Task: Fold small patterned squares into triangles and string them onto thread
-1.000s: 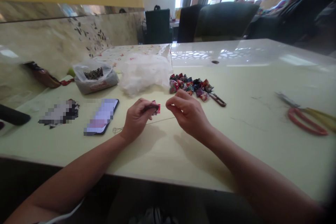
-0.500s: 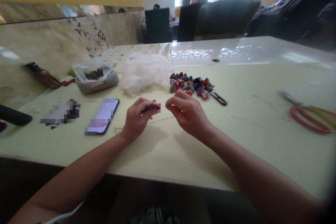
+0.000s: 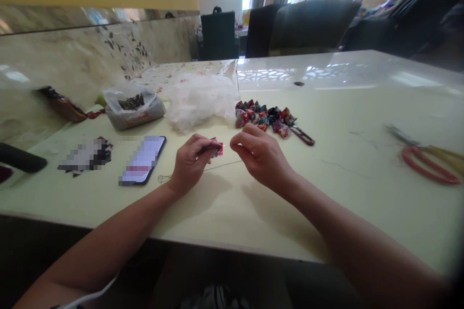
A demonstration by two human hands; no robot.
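A small piece of red patterned fabric is pinched in my left hand, above the middle of the table. Close to its right, my right hand has thumb and forefinger pressed together on a thin needle, whose bright tip points at the fabric. A dark thread runs from below my right hand to a loose tangle by my left wrist. Just behind my right hand lies a pile of colourful folded fabric pieces, with small thread snips at its right end.
A phone and dark fabric scraps lie on the left. Behind them stands an open plastic bag of dried material, beside a crumpled white bag. Red-handled scissors lie at the right.
Both hands keep nearly the same pose. The whole view has shifted very slightly, and the gap between fabric and right fingertips looks a little narrower.
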